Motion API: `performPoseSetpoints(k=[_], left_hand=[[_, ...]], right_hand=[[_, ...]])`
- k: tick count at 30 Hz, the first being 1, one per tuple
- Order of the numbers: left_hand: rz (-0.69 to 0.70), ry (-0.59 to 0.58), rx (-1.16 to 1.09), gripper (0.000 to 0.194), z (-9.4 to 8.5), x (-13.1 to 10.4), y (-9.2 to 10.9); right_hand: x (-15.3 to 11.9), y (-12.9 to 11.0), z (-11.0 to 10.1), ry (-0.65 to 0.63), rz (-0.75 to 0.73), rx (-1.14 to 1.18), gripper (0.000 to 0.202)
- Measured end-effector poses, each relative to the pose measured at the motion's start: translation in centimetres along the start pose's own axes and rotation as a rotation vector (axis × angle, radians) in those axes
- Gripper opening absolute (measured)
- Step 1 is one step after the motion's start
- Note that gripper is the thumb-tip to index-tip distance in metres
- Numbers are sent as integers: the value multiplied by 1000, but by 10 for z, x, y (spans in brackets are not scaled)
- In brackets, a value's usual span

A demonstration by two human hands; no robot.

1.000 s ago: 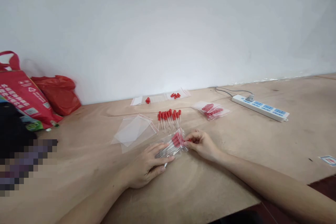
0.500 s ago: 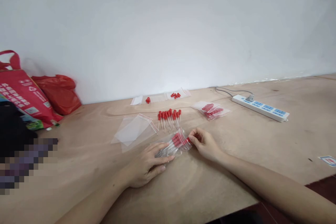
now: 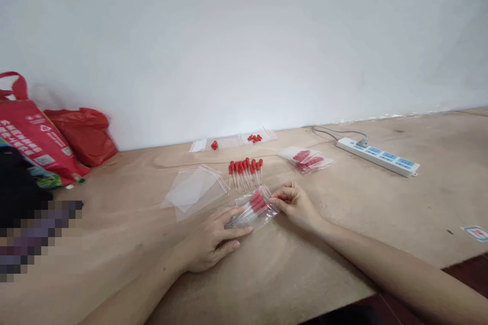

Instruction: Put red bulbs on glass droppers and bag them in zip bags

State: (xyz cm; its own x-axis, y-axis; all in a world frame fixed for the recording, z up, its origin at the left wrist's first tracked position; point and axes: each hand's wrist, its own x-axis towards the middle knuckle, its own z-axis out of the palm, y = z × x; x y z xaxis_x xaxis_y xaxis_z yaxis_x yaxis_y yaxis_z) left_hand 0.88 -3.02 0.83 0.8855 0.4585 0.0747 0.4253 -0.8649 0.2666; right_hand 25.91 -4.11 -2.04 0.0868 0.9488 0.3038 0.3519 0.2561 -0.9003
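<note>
A clear zip bag (image 3: pixel 256 209) with several red-capped droppers inside lies on the table in front of me. My left hand (image 3: pixel 218 238) rests on its left end, fingers spread. At the bag's right end, my right hand (image 3: pixel 295 205) pinches the edge near the opening, and a bit of red shows between its fingers. Just behind the bag, several loose droppers with red caps (image 3: pixel 246 166) lie in a row. Flat, transparent bags (image 3: pixel 196 190) are stacked to the left of them. Filled bags with red caps (image 3: pixel 307 160) lie behind my right hand.
Along the wall are clear tubes (image 3: pixel 231 142) and small red caps (image 3: pixel 254 138) on a bag. A white power strip (image 3: pixel 377 156) with its cable lies at right. Red bags (image 3: pixel 86 134) and a dark item stand at left.
My right hand has shifted slightly left along the bag's right end. The red piece that showed at the opening is now mostly behind my fingers. My left hand has stayed in place.
</note>
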Motion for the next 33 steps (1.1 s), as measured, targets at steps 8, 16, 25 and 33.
performPoseSetpoints(k=[8, 16, 25, 33], left_hand=[[-7, 12, -5, 39, 0, -1, 1], [4, 23, 8, 40, 2, 0, -1], [29, 8, -9, 39, -2, 2, 1], [56, -49, 15, 37, -5, 3, 3]], right_hand=[[-7, -6, 1, -92, 14, -40, 17], [-6, -5, -1, -127, 42, -27, 18], [-4, -8, -10, -464, 312, 359, 50], [11, 1, -10, -188, 95, -148, 38]])
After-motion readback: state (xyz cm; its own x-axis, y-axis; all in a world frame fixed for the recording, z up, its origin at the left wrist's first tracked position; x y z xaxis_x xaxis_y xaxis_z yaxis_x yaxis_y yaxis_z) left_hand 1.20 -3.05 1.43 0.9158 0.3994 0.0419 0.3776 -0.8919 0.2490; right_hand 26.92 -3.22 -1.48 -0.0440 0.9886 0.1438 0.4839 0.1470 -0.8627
